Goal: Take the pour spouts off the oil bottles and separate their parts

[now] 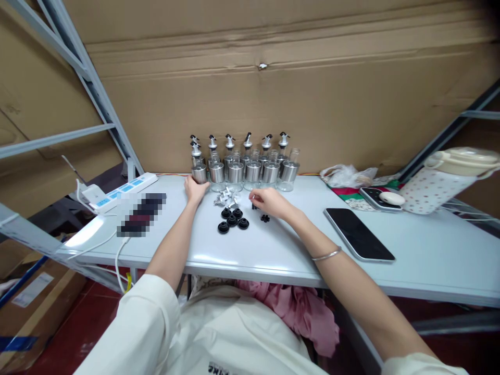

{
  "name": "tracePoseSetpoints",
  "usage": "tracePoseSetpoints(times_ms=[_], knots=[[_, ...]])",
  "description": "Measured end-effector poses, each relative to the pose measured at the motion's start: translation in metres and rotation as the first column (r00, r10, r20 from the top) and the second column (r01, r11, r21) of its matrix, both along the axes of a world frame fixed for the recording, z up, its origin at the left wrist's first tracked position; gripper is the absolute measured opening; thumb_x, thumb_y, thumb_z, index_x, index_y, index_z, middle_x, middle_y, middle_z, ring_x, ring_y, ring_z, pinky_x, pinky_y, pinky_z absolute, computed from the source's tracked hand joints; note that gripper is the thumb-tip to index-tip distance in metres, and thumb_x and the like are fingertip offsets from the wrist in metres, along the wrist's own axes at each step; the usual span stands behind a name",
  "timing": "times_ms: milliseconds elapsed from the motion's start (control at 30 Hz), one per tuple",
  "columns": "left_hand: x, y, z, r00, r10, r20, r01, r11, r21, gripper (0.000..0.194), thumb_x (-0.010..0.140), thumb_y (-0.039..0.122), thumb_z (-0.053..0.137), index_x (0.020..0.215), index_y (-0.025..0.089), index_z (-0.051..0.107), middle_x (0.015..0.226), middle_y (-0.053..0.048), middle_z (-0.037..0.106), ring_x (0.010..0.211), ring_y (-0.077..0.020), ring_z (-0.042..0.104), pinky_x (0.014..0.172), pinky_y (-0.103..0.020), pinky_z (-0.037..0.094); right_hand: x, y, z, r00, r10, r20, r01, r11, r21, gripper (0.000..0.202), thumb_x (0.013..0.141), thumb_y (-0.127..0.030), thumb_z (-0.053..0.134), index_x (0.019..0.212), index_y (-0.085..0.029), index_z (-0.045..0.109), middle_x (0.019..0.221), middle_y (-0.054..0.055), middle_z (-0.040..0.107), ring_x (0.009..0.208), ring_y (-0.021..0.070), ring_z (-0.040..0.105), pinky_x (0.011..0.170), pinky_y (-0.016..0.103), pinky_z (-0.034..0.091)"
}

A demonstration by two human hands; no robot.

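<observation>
My left hand [196, 189] is wrapped around the base of the leftmost front bottle [199, 173], a glass oil bottle with a steel band and a pourer on top. My right hand [269, 201] is closed in a pinch above small black parts; what its fingertips hold is too small to make out. Beside it lies a little pile of black pieces [265, 218]. Between my hands are silver pourer parts [226, 198] and several black rubber stoppers [232, 221]. Open-necked glass bottles [253, 171] stand in front of a back row fitted with pourers [248, 140].
A phone [359, 234] lies at the right, near another device [379, 199] with a white round case on it. A dotted jug [437, 182] and a plastic bag [347, 176] are farther right. At the left sits a power strip [127, 191]. Cardboard [312, 94] closes off the back.
</observation>
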State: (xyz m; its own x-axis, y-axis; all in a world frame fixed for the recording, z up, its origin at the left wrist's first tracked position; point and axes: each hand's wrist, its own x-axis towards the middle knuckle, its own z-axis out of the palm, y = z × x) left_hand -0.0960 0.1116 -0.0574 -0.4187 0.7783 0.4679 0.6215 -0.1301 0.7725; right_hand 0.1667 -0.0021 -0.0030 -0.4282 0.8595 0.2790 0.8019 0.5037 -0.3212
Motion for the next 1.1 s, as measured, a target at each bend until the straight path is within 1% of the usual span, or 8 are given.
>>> tracePoseSetpoints(times_ms=[100,300,433,600,733,833,1000,1100], knots=[[0.002,-0.012,0.011,0.993,0.079,0.092,-0.084,0.995,0.050,0.050,0.049,0.020,0.073,0.087,0.020,0.040,0.097,-0.006,0.052,0.104,-0.0259,0.052,0.093,-0.040,0.043,0.000,0.000,0.001,1.000,-0.001,-0.012,0.001,1.000,0.013,0.017,0.080,-0.010,0.051,0.088,-0.015,0.065,0.069,0.004,0.066,0.061,0.0132,0.054,0.060,0.022,0.036],[0.015,-0.033,0.027,0.980,-0.175,0.093,0.156,0.970,0.186,0.050,0.051,0.024,0.076,0.085,0.021,0.039,0.080,0.002,0.056,0.079,-0.0179,0.058,0.075,-0.031,0.048,0.000,-0.003,0.004,0.999,0.013,-0.038,-0.012,1.000,0.027,0.015,0.080,-0.013,0.050,0.085,-0.016,0.064,0.068,0.003,0.066,0.061,0.0138,0.056,0.060,0.022,0.037],[0.023,-0.035,0.029,0.987,-0.161,0.024,0.153,0.967,0.204,0.050,0.055,0.027,0.075,0.090,0.021,0.041,0.083,-0.001,0.059,0.077,-0.0189,0.060,0.072,-0.031,0.048,0.001,-0.002,0.004,0.999,0.014,-0.036,-0.013,0.999,0.046,0.014,0.080,-0.013,0.050,0.084,-0.016,0.064,0.068,0.004,0.066,0.062,0.0144,0.057,0.061,0.023,0.037],[0.017,-0.040,0.038,0.966,-0.065,-0.251,0.146,0.938,0.315,0.050,0.058,0.020,0.070,0.102,0.020,0.046,0.098,-0.006,0.062,0.093,-0.0230,0.059,0.086,-0.036,0.044,0.001,-0.002,0.005,0.993,-0.006,-0.116,0.018,0.994,0.111,0.013,0.083,-0.021,0.051,0.089,-0.017,0.062,0.071,0.004,0.066,0.064,0.0155,0.057,0.063,0.025,0.039],[0.021,-0.054,0.054,0.830,-0.014,-0.558,0.279,0.877,0.392,0.033,0.071,0.015,0.057,0.103,0.020,0.053,0.107,-0.007,0.062,0.106,-0.0231,0.055,0.103,-0.043,0.029,-0.002,-0.008,0.011,0.948,0.044,-0.314,0.025,0.977,0.213,0.028,0.084,-0.039,0.052,0.099,-0.017,0.059,0.077,0.004,0.065,0.068,0.0159,0.057,0.066,0.026,0.040],[0.031,-0.063,0.060,0.745,-0.036,-0.666,0.379,0.845,0.378,0.028,0.080,0.014,0.049,0.106,0.023,0.056,0.112,-0.006,0.063,0.114,-0.0217,0.051,0.108,-0.046,0.020,-0.005,-0.012,0.013,0.907,0.107,-0.407,-0.017,0.976,0.219,0.034,0.079,-0.047,0.056,0.093,-0.017,0.059,0.076,0.003,0.061,0.067,0.0150,0.053,0.064,0.026,0.039],[0.039,-0.069,0.059,0.720,-0.056,-0.691,0.422,0.827,0.372,0.026,0.086,0.016,0.046,0.106,0.026,0.058,0.113,-0.005,0.063,0.118,-0.0208,0.050,0.110,-0.048,0.016,-0.011,-0.015,0.014,0.803,0.115,-0.584,-0.162,0.986,-0.029,0.036,0.079,-0.053,0.051,0.071,-0.017,0.054,0.065,0.001,0.058,0.063,0.0136,0.052,0.063,0.027,0.040],[0.039,-0.071,0.059,0.739,-0.067,-0.671,0.418,0.826,0.377,0.024,0.087,0.017,0.045,0.104,0.027,0.059,0.111,-0.005,0.064,0.118,-0.0206,0.050,0.111,-0.049,0.016,-0.014,-0.017,0.016,0.683,0.024,-0.730,-0.343,0.893,-0.292,0.036,0.073,-0.053,0.058,0.072,-0.017,0.052,0.070,0.003,0.062,0.064,0.0136,0.057,0.065,0.028,0.045]])
